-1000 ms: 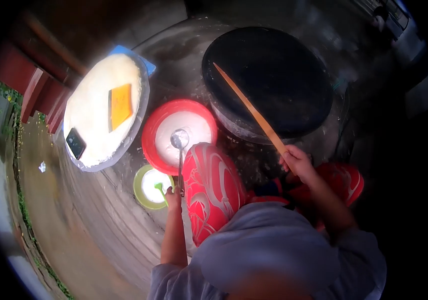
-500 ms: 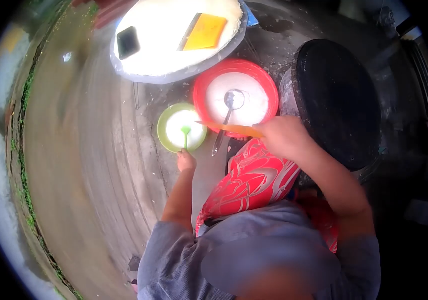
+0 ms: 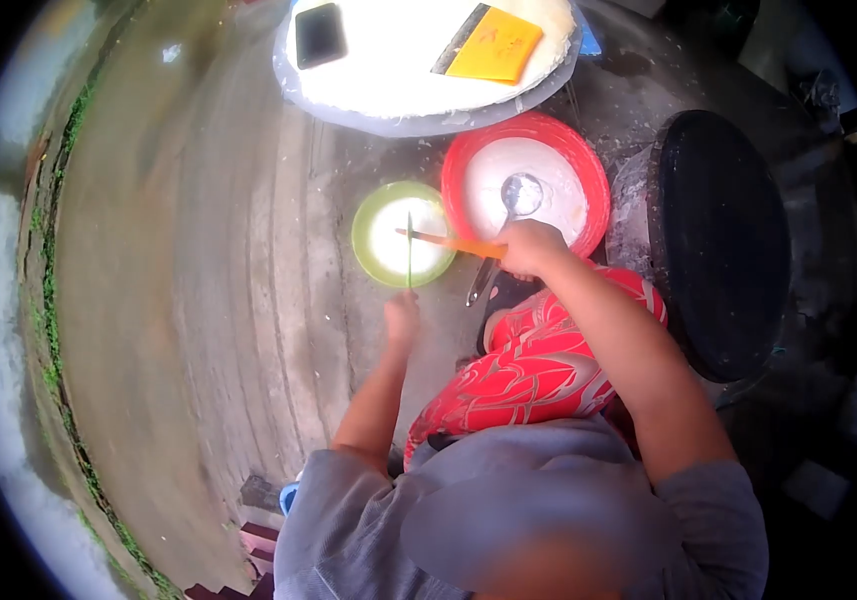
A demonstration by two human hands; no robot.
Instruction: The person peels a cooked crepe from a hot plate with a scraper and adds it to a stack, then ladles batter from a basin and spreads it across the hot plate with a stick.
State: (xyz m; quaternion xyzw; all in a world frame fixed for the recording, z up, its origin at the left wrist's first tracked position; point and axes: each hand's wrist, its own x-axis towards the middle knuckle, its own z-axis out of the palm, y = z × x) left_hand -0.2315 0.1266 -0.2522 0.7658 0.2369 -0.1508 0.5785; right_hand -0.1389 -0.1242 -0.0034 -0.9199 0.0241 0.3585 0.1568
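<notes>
My left hand is closed around the handle of a thin green spatula, its blade seen nearly edge-on above a light green bowl of white stuff. In my right hand is a long, flat orange stick that tapers to a darker tip. That tip crosses the green spatula over the bowl; whether the two touch I cannot tell. Just beyond my right hand stands a red basin holding white batter-like liquid, with a metal ladle resting in it.
A round white-topped surface at the top bears a dark phone-like slab and a yellow scraper-like piece with a dark edge. A large black round plate stands on the right. Concrete ground spreads to the left.
The spatula has lifted and turned from face-up to edge-on. My right hand has brought the orange stick's tip over the bowl to cross it. The view has shifted, moving the scene rightward.
</notes>
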